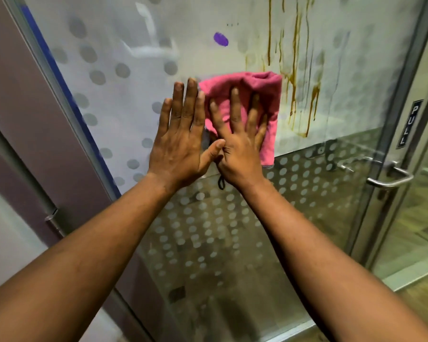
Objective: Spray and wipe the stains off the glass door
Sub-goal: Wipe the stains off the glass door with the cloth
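I had the glass door (232, 230) filling most of my view, dotted with frosted spots and framed in metal. Both my forearms reached up to it from the near edge. My left hand (181, 141) lay flat on the pane, its grip spread with the fingers straight and close together, holding nothing. Just right of it, thumb to thumb, my right hand (240, 144) pressed the pink cloth (257, 87) against the glass with its grip splayed wide. Brown drips (294, 70) ran down the pane right of and above the cloth. A metal handle (391, 178) sat at the far right, under a PULL sign (409, 124). A small purple smear (220, 39) marked the glass above.
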`<state>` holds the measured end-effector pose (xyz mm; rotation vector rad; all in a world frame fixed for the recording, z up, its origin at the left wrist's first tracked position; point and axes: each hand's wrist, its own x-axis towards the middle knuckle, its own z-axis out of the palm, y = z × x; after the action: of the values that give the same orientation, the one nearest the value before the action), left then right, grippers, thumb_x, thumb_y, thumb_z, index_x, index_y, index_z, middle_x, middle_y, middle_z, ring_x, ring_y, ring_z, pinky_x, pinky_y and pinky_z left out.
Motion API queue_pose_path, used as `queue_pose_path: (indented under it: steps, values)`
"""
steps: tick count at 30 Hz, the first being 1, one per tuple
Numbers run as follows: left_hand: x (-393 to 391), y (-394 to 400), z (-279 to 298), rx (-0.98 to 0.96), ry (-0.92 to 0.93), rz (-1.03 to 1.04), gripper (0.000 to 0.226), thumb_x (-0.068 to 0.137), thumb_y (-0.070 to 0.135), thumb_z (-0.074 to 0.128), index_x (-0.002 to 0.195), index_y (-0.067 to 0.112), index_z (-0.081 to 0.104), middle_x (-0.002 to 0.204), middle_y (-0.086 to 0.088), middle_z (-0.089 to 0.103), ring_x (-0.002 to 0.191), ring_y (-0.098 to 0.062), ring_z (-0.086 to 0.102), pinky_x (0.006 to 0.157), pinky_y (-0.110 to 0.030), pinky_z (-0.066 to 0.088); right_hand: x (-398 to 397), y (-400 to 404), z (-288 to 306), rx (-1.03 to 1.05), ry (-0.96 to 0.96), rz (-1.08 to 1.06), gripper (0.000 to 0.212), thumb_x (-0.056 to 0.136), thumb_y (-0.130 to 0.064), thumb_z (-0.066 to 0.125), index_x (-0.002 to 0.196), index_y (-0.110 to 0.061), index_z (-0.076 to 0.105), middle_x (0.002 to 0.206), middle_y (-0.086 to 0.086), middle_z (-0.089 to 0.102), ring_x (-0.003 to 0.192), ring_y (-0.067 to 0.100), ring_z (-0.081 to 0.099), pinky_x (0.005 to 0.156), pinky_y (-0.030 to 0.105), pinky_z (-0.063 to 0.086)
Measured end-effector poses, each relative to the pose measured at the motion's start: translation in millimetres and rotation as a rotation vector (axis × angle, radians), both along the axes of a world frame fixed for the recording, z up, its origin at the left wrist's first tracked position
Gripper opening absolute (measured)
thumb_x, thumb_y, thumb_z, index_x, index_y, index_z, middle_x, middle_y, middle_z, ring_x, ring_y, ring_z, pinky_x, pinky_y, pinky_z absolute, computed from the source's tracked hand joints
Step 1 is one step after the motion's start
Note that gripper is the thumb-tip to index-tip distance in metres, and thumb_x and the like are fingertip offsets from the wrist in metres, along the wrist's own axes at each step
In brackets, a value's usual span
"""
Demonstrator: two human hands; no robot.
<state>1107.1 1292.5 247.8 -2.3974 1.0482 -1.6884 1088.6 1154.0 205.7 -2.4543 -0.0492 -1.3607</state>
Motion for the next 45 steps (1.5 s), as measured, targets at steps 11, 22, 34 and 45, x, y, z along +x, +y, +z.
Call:
queue_pose_path:
  steps: [11,22,34,45]
  values:
    - [3.7,-33.3,19.8,0.182,-0.074,0.061,0.087,0.102,0.064,0.025,0.158,-0.002,0.011,0.164,-0.025,0.01,0.153,-0.041,0.009,0.124,-0.048,0.003,14.2,-82.8,-0.3,0.446,-0.024,-0.264,0.063,0.099,-0.05,0.019,0.158,-0.03,0.011,0.167,0.006,-0.003,0.152,0.035,-0.009,0.117,0.063,-0.004]
    - [11.7,-49.8,13.0,0.203,-0.075,0.12,0.087,0.102,0.065,0.017,0.159,0.001,0.001,0.166,-0.022,0.001,0.154,-0.037,0.002,0.124,-0.045,-0.003,14.5,-76.9,-82.3,0.463,0.044,-0.238,0.064,0.099,-0.056,0.017,0.157,-0.032,0.008,0.167,0.005,-0.008,0.152,0.032,-0.014,0.118,0.061,-0.007]
    - [11.2,-53.2,11.7,0.211,-0.058,0.154,0.087,0.102,0.066,0.014,0.158,0.003,-0.008,0.166,-0.021,-0.004,0.154,-0.038,-0.002,0.121,-0.047,-0.007,26.8,-150.2,11.9,0.621,-0.156,-0.326,0.06,0.101,-0.049,0.019,0.157,-0.031,0.014,0.167,0.004,0.002,0.152,0.036,-0.005,0.117,0.063,-0.003]
    - [9.9,-53.9,12.5,0.209,-0.032,0.156,0.087,0.102,0.065,0.017,0.158,0.003,-0.008,0.166,-0.021,-0.005,0.154,-0.038,-0.003,0.121,-0.048,-0.008,12.4,-75.8,-91.5,0.332,-0.009,-0.177,0.063,0.102,-0.052,0.014,0.158,-0.023,0.007,0.166,0.012,-0.003,0.151,0.036,-0.014,0.115,0.068,-0.005]
